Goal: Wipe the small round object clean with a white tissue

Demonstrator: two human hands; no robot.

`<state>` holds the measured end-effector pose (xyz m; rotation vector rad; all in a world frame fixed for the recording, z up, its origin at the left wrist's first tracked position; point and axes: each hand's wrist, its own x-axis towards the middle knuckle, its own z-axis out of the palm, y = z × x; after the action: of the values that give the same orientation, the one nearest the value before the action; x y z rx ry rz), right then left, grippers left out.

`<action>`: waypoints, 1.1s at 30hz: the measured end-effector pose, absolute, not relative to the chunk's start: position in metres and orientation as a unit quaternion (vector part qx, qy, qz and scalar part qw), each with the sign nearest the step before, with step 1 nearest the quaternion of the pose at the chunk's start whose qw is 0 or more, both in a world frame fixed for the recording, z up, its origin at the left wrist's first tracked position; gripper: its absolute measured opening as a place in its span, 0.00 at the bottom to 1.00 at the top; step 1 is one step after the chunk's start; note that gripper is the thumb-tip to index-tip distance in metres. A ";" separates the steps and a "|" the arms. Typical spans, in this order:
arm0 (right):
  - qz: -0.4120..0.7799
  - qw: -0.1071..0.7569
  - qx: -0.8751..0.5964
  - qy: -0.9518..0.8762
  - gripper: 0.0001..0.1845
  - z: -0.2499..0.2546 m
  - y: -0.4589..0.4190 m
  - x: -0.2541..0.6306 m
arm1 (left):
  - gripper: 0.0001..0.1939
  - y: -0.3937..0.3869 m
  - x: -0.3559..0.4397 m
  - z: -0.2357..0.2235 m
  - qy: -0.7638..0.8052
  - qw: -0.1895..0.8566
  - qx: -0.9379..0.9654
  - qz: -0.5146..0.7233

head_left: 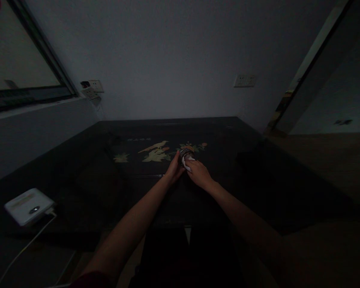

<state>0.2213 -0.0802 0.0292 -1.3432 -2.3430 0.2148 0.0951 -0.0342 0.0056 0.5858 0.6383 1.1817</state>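
In the dim head view, a small round glassy-looking container [186, 151] is held over the dark table; its exact kind is hard to make out. My left hand [175, 169] is closed around its left side. Pressed against the container's near side is a crumpled white tissue or cloth [187, 162], bunched under the fingers of my right hand [200, 174]. Both hands meet at the container, and parts of it are hidden behind the fingers.
A dark glossy table [174, 200] bears a bird-and-flower picture [156, 154]. At the left lies a white box-shaped device [30, 206] with a white cable [27, 246]. Wall sockets [245, 81] sit behind the table; a window [24, 52] is at the upper left.
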 end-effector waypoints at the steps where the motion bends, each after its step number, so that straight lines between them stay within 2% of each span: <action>1: 0.107 0.234 -0.485 -0.836 0.18 0.028 -0.079 0.221 | 0.22 -0.035 0.095 0.006 0.295 0.741 0.269 0.540; 9: 0.316 0.408 -0.452 -0.728 0.17 0.007 -0.066 0.214 | 0.21 -0.038 0.096 0.012 0.310 0.733 0.252 0.551; 15: 0.375 0.477 -0.434 -0.666 0.20 0.002 -0.059 0.211 | 0.22 -0.039 0.098 0.013 0.294 0.741 0.252 0.549; 25: 0.370 0.442 -0.440 -0.689 0.18 0.001 -0.061 0.212 | 0.21 -0.039 0.096 0.011 0.299 0.737 0.256 0.549; 28: 0.332 0.390 -0.453 -0.730 0.18 0.005 -0.065 0.214 | 0.20 -0.039 0.096 0.012 0.300 0.736 0.253 0.552; 33: 0.204 0.275 -0.485 -0.805 0.22 0.019 -0.073 0.219 | 0.21 -0.038 0.094 0.009 0.296 0.741 0.246 0.551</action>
<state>0.2188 -0.0734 0.0187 -1.3032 -2.1628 0.5493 0.0942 -0.0375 0.0090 0.5385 0.6491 1.2078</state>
